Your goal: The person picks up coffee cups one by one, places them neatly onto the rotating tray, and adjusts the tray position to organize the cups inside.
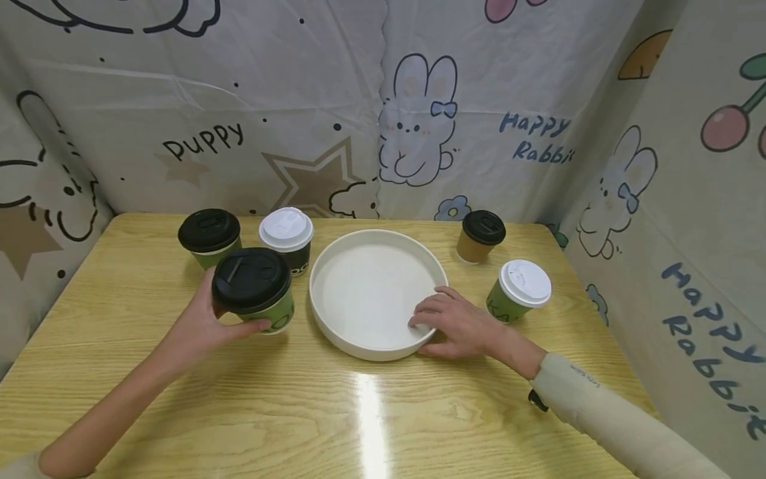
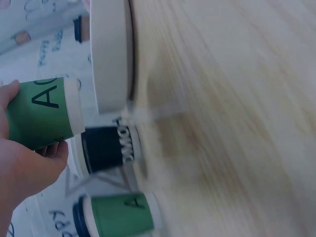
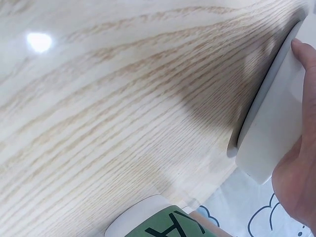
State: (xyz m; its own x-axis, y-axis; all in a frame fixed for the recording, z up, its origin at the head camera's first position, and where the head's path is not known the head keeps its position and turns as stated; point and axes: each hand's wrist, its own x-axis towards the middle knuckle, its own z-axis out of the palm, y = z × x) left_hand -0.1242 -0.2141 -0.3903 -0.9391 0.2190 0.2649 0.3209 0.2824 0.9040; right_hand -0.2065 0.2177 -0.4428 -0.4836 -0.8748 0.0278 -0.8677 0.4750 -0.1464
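Note:
My left hand (image 1: 200, 319) grips a green paper cup (image 1: 278, 313) with a black lid, thumb on the near side. In the left wrist view the held cup's (image 2: 42, 111) base is apart from the wooden table. To its right lies a round white tray (image 1: 371, 286), flat on the table. My right hand (image 1: 461, 327) holds the tray's right rim, its fingers over the edge and thumb against the outer wall. Behind the held cup stand a white-lidded black cup (image 1: 297, 258) and another green cup with a black lid (image 1: 209, 231).
Right of the tray stand a brown cup (image 1: 477, 243) with a black lid and a green cup (image 1: 505, 303) with a white lid, near my right forearm. A printed cloth (image 1: 335, 86) walls the table's back and sides.

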